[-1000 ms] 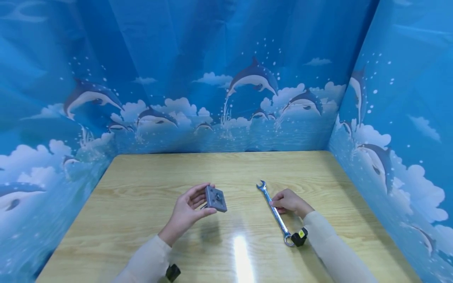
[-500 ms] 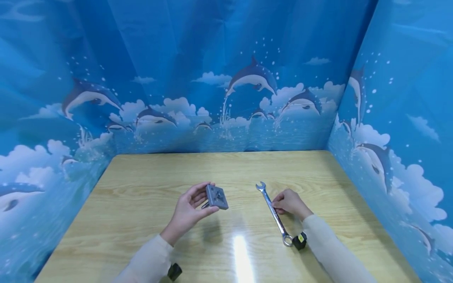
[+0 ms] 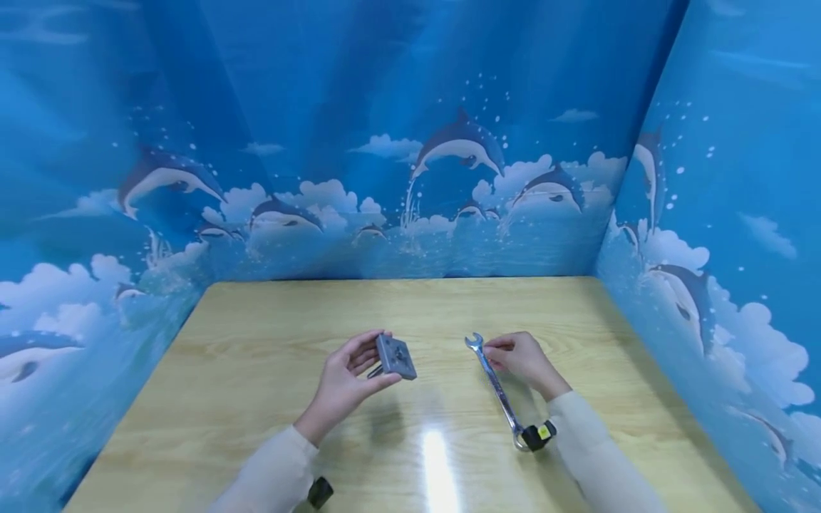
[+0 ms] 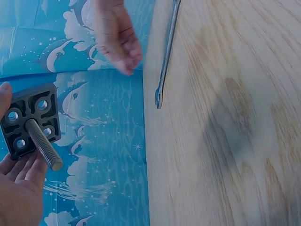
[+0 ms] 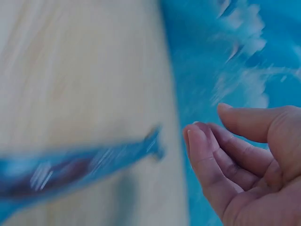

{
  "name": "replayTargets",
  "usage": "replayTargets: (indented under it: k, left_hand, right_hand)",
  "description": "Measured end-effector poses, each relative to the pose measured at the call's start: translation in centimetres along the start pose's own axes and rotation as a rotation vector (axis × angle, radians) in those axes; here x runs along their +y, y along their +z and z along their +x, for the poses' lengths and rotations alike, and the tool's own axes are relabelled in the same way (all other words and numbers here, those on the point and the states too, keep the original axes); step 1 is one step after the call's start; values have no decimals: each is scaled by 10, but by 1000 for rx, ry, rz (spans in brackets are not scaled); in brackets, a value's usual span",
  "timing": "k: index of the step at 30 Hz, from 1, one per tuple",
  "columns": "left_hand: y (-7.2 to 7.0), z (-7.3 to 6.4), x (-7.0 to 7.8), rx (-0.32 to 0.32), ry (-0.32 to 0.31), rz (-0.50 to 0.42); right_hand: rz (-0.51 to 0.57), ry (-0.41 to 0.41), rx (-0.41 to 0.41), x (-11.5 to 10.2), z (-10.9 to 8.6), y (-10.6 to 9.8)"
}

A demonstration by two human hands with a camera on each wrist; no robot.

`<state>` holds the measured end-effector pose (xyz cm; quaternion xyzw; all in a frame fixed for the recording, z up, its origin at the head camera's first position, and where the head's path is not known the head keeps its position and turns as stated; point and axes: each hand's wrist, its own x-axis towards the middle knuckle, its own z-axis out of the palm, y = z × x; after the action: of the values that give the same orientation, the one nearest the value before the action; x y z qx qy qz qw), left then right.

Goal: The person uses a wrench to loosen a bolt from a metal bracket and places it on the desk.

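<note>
My left hand (image 3: 340,388) holds a small grey square plate (image 3: 396,358) by its edges, raised over the table, thumb along the lower edge and fingers at the upper one. The left wrist view shows the plate's ribbed back with several holes and a threaded rod (image 4: 43,143) standing out from its middle. A silver combination wrench (image 3: 495,385) lies on the table to the right, open end pointing away. Beside that end is my right hand (image 3: 522,360). In the right wrist view its fingers (image 5: 207,165) are loosely bent with nothing between them, apart from the blurred wrench.
A wood-grain table (image 3: 269,313) lies under both hands. Blue curtains (image 3: 308,142) printed with dolphins and clouds rise along its back and sides. A black wrist camera (image 3: 537,434) overlaps the wrench's ring end in the head view.
My right hand has slid from the wrench's shaft toward its open end and come away from it. My left hand and the plate have shifted slightly right.
</note>
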<state>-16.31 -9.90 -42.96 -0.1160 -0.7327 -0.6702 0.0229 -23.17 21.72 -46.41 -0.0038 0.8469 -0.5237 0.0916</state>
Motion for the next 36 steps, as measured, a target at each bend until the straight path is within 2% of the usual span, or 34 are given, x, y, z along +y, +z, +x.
replayTargets:
  k: [4,6,10,15,24,30,36]
  left_hand:
    - [6,3,-1,-10,31,7]
    - [8,3,-1,-6,45,13]
    - [11,4,0,-10,77,28]
    - [13,5,0,-20,119,40]
    - [17,3,2,-28,119,46]
    - [18,3,2,-45,124,64]
    - [18,4,0,-64,184,117]
  right_hand:
    - [136,-78,-77,-32,-12,7]
    - [170,-99,-111,-48,-18,15]
    - [187,-146,-179,-74,-32,34]
    - [132,-196,-191,-96,-42,54]
    - [27,-247,-133,-104,-44,73]
    - [67,-232,-127,-104,-41,75]
    - [127,-189,-132,-102,-40,77]
